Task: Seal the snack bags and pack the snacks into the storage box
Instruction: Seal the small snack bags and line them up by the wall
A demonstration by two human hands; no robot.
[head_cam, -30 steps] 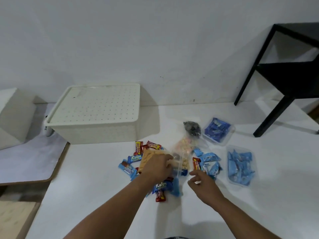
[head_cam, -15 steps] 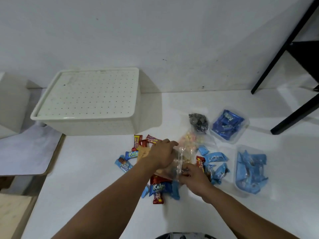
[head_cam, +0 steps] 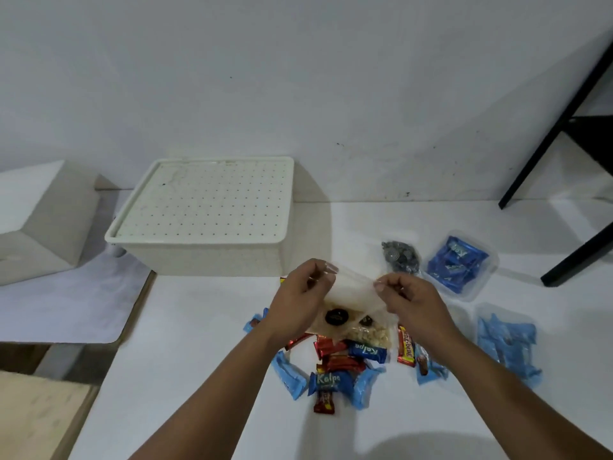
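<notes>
Nearest the camera, two bare forearms reach over a white table (head_cam: 185, 327). Between them lies a heap of wrapped bars (head_cam: 335, 370), red and blue, some marked "Kalpa", with one more red bar (head_cam: 406, 346) and a few pale blue packets just to the right. Above the heap both hands hold up a clear bag (head_cam: 348, 293) by its top edge: the left hand (head_cam: 298, 297) pinches the left end with thumb and curled fingers, the right hand (head_cam: 409, 300) pinches the right end. Dark round biscuits and pale nuts show in the bag's lower part, which hangs just over the bars. Right of the hands lies a bag of pale blue packets (head_cam: 507, 343), and farther back a clear tub (head_cam: 461, 267) of dark blue packets beside a small bag of dark sweets (head_cam: 401, 255). Beyond the hands, on the left, the white box (head_cam: 205, 224) sits against the wall with its perforated lid on. A white block (head_cam: 43, 220) stands at far left, black table legs (head_cam: 560, 127) at far right.
</notes>
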